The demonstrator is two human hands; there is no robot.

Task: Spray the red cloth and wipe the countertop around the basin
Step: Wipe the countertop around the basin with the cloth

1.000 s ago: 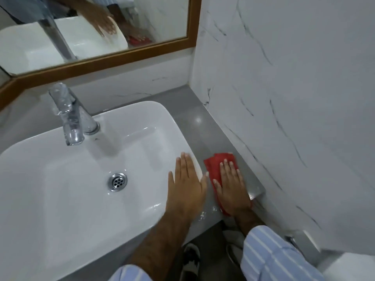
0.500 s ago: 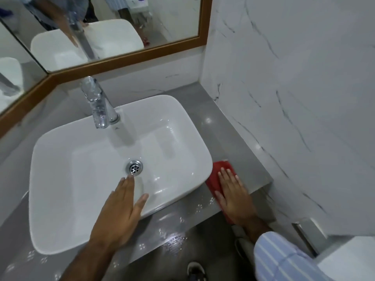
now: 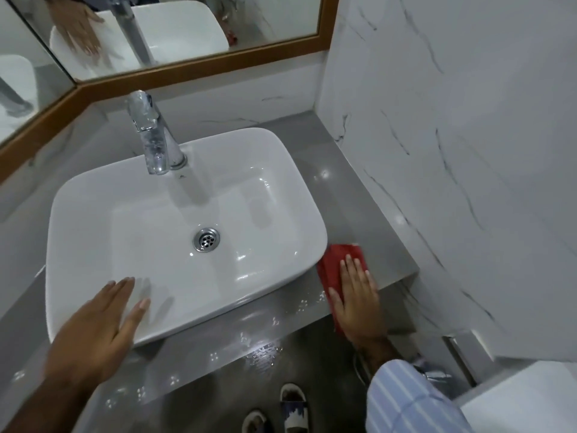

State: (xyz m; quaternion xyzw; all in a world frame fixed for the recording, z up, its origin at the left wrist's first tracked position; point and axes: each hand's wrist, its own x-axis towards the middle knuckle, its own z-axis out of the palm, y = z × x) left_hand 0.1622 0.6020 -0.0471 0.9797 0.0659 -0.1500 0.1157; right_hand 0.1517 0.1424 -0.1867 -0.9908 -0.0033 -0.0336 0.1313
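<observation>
Pressing red cloth (image 3: 335, 265) flat, right hand (image 3: 356, 300) at countertop (image 3: 368, 214) front edge.

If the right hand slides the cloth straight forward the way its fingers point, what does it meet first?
Bare grey countertop beside the basin lies ahead of the right hand and cloth; probably the back wall comes first.

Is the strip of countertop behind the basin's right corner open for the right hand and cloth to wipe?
Probably yes. The right hand lies flat on the cloth, and the countertop between basin and wall shows nothing on it.
</observation>
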